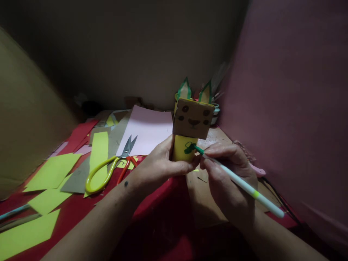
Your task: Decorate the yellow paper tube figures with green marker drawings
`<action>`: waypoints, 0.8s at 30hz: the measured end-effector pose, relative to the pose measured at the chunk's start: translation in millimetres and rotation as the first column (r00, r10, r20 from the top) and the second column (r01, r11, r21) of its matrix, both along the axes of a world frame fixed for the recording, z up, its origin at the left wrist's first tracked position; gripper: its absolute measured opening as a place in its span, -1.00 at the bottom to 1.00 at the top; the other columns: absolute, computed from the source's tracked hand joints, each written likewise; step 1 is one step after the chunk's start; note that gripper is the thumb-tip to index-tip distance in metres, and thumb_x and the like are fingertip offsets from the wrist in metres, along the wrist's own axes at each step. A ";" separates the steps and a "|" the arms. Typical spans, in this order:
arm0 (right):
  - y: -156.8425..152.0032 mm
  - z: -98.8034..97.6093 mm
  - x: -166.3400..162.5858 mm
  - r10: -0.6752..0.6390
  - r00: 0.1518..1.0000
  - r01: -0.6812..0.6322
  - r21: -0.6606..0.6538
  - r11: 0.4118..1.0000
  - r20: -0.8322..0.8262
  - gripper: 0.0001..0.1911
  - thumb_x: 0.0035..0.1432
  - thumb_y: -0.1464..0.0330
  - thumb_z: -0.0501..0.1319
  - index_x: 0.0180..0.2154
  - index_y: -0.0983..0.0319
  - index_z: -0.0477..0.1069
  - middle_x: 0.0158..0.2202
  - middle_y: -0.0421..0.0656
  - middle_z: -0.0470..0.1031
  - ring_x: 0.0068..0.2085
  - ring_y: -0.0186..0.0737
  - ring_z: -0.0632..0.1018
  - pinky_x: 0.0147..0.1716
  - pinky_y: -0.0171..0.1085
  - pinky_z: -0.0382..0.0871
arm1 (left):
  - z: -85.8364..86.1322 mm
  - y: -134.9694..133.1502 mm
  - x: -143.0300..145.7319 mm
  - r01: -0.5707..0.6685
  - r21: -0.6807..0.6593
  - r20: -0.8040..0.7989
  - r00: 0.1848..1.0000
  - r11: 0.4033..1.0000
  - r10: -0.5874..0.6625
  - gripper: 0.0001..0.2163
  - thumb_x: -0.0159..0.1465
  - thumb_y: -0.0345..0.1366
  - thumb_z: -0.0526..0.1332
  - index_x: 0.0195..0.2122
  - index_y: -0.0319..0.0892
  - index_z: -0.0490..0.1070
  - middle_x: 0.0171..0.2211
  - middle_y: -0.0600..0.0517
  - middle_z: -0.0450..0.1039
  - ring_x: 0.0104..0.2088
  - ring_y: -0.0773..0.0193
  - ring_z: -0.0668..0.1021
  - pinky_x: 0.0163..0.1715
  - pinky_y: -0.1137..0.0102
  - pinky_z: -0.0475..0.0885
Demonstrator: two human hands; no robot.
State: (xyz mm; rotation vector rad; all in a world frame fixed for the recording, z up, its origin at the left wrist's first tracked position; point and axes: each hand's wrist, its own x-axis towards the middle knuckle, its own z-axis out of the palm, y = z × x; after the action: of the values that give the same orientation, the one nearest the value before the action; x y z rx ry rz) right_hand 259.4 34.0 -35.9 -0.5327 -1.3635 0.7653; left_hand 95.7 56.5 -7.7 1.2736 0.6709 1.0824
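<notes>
My left hand (160, 163) grips the yellow tube body of a paper animal figure (187, 145). The figure has a brown cardboard head (193, 118) with a drawn face and two green-edged ears. My right hand (231, 170) holds a white marker (244, 185) with a green tip. The tip touches a green scribble on the front of the yellow tube, just below the head.
Yellow-handled scissors (108, 170) lie left of my left hand, with smaller red-handled scissors (125, 167) beside them. A pink sheet (146, 130), yellow paper pieces (53, 170), brown cardboard (203, 195) and red paper cover the table. A cup with tools stands behind the figure.
</notes>
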 end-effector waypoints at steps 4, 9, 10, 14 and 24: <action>-1.6 2.4 -1.8 -0.003 1.000 0.003 -0.018 1.000 -0.022 -0.85 0.27 0.48 0.30 -0.19 0.10 0.53 -0.39 -0.25 0.49 -0.46 -0.30 0.45 -0.47 -0.30 0.40 | -1.0 0.2 -0.6 -0.005 0.013 -0.001 1.000 1.000 0.005 -0.60 0.05 -0.47 0.46 -0.08 -0.16 0.48 -0.28 0.04 0.56 -0.28 0.20 0.55 -0.26 0.34 0.42; -0.6 2.5 -2.0 0.002 1.000 -0.002 -0.012 1.000 -0.026 -0.84 0.27 0.49 0.30 -0.19 0.10 0.53 -0.36 -0.24 0.52 -0.41 -0.29 0.49 -0.42 -0.29 0.43 | -0.7 0.8 0.1 -0.005 0.014 -0.005 1.000 1.000 0.005 -0.64 0.08 -0.46 0.47 -0.10 -0.16 0.48 -0.27 0.05 0.56 -0.28 0.22 0.54 -0.28 0.35 0.41; -0.2 2.1 -1.8 0.004 1.000 -0.004 -0.016 1.000 -0.025 -0.84 0.27 0.49 0.30 -0.19 0.10 0.53 -0.35 -0.24 0.52 -0.42 -0.30 0.48 -0.43 -0.30 0.42 | -0.7 0.8 0.2 -0.001 0.013 -0.006 1.000 1.000 0.001 -0.64 0.08 -0.47 0.46 -0.10 -0.16 0.47 -0.27 0.06 0.56 -0.28 0.23 0.54 -0.28 0.36 0.41; -0.1 1.0 -2.4 0.011 0.999 -0.011 -0.018 1.000 -0.031 -0.81 0.25 0.52 0.29 -0.19 0.10 0.53 -0.35 -0.25 0.52 -0.43 -0.32 0.47 -0.43 -0.31 0.41 | -0.8 0.9 1.1 0.003 0.009 -0.004 1.000 1.000 -0.003 -0.63 0.09 -0.49 0.45 -0.08 -0.17 0.46 -0.24 0.06 0.56 -0.24 0.26 0.54 -0.25 0.38 0.42; -1.6 2.9 -7.8 0.009 0.998 -0.009 0.010 1.000 -0.057 -0.83 0.25 0.51 0.31 -0.21 0.11 0.55 -0.38 -0.27 0.48 -0.47 -0.35 0.43 -0.49 -0.33 0.36 | 0.4 -2.1 1.4 0.006 0.012 0.019 1.000 1.000 -0.007 -0.62 0.03 -0.53 0.41 -0.11 -0.18 0.45 -0.31 0.08 0.54 -0.30 0.26 0.52 -0.32 0.38 0.39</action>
State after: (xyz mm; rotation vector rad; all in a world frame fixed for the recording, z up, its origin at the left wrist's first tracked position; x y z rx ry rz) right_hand 251.5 32.3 -33.0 -0.4938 -1.3169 0.7755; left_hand 97.1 54.4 -7.3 1.2738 0.6468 1.0931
